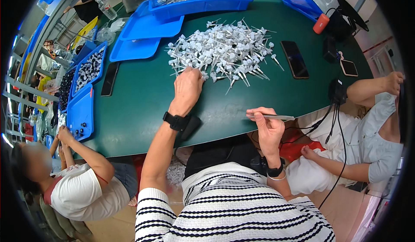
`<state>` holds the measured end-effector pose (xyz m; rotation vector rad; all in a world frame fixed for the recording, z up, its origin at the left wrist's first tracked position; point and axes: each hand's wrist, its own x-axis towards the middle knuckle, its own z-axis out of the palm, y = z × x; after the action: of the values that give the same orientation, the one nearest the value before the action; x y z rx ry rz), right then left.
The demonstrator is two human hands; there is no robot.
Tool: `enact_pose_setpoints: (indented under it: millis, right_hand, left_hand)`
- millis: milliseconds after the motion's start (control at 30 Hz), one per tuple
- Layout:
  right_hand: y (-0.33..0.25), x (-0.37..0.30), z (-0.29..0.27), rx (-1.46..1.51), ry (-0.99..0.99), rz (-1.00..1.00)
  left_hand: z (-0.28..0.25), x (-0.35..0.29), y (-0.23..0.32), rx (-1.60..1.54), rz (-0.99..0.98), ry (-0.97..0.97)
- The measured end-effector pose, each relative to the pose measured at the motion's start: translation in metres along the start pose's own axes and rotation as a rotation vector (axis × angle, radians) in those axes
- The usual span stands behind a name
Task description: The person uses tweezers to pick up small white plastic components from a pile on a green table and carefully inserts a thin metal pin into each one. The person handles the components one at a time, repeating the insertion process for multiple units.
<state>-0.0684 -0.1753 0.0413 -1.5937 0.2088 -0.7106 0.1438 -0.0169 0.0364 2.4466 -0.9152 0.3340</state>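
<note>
A wide heap of small white plastic parts with thin stems [220,51] lies on the green table. My left hand [188,85] reaches to the heap's near left edge, fingers curled together among the parts; whatever is between the fingertips is hidden. Closer to the table's front edge, my right hand [269,129] is raised and closed around slim silver tweezers [283,117]. The tweezers lie nearly level, their tips pointing left and apart from the heap.
A blue bin of similar parts [196,9] stands behind the heap, beside stacked blue trays [149,28]. Phones lie right [295,59] and left [110,78]. Black cables [337,92] hang over the right edge. People sit on both sides; blue trays of dark parts [89,69] are at left.
</note>
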Motion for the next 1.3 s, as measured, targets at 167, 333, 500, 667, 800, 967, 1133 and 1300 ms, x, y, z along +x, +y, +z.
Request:
enact_pose_setpoints:
  millis: [167, 333, 500, 667, 800, 967, 1133, 1300]
  right_hand:
    - [-0.008, 0.001, 0.011, 0.082, -0.035, 0.015]
    - [-0.023, 0.001, 0.042, 0.332, -0.084, -0.008]
    - [-0.02, -0.005, 0.059, 0.37, -0.078, -0.101]
    - [-0.011, -0.01, 0.056, 0.284, -0.066, -0.086]
    - [-0.01, -0.011, 0.053, 0.26, -0.051, -0.101]
    - [-0.024, -0.013, 0.054, 0.146, -0.054, -0.178]
    - [-0.013, -0.014, 0.059, 0.043, -0.06, -0.296]
    - [-0.014, -0.016, 0.056, 0.062, -0.038, -0.195]
  left_hand:
    - [-0.034, -0.038, 0.027, -0.279, -0.1, 0.125]
    - [-0.033, -0.079, 0.059, -0.692, -0.371, 0.149]
    - [-0.021, -0.097, 0.082, -0.97, -0.396, 0.231]
    - [-0.016, -0.108, 0.087, -1.127, -0.432, 0.201]
    - [-0.022, -0.109, 0.088, -1.278, -0.501, 0.12]
    - [-0.016, -0.114, 0.079, -1.126, -0.433, 0.076]
    - [-0.024, -0.114, 0.083, -1.077, -0.354, 0.039]
    - [-0.018, -0.122, 0.075, -1.31, -0.42, 0.051]
